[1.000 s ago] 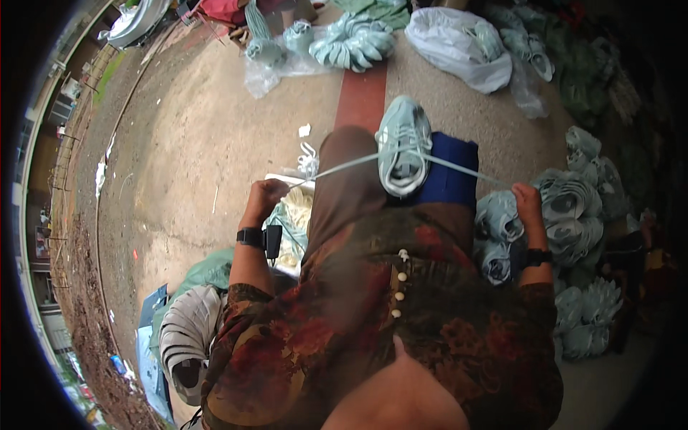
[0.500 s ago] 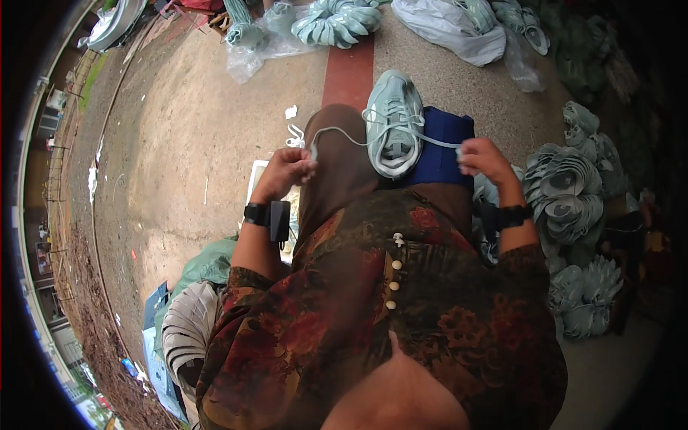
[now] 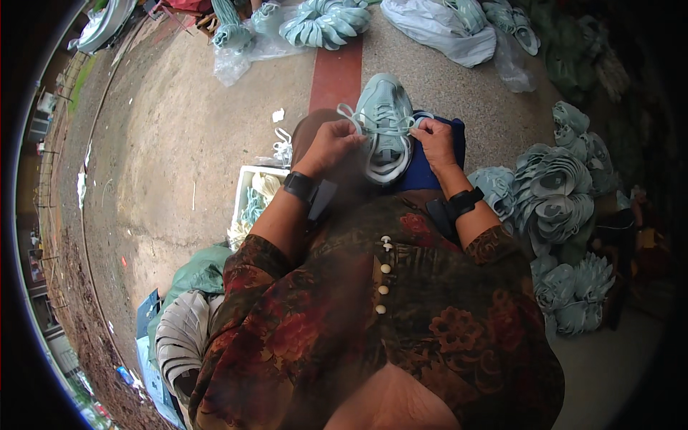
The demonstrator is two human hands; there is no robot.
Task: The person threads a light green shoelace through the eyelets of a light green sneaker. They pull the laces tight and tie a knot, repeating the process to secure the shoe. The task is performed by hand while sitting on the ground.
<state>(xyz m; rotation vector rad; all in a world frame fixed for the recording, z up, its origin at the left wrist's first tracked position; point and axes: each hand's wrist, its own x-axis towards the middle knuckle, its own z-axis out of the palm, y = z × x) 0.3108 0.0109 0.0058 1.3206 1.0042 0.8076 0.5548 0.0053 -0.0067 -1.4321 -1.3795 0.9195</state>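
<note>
A pale green-blue sneaker rests across my lap with its toe pointing away, partly over a dark blue pad on my right thigh. At the left of its opening, my left hand is closed in a pinch on the shoelace, which loops up beyond the fingers. My right hand pinches the lace on the opposite side, where another loop shows above the fingertips. Between the hands the lace crosses over the shoe's tongue. Its exact knotting is too small to make out.
Beside my left leg stands a white bin holding pale laces or strips. Bundles of pale green shoe pieces lie at my right; more bundles and a white sack lie ahead. Stacked grey-white pieces sit at lower left.
Both hands have come inward from either side of the shoe to its opening. The lace ends, stretched outward before, now form loops near the fingers. The view has shifted slightly.
</note>
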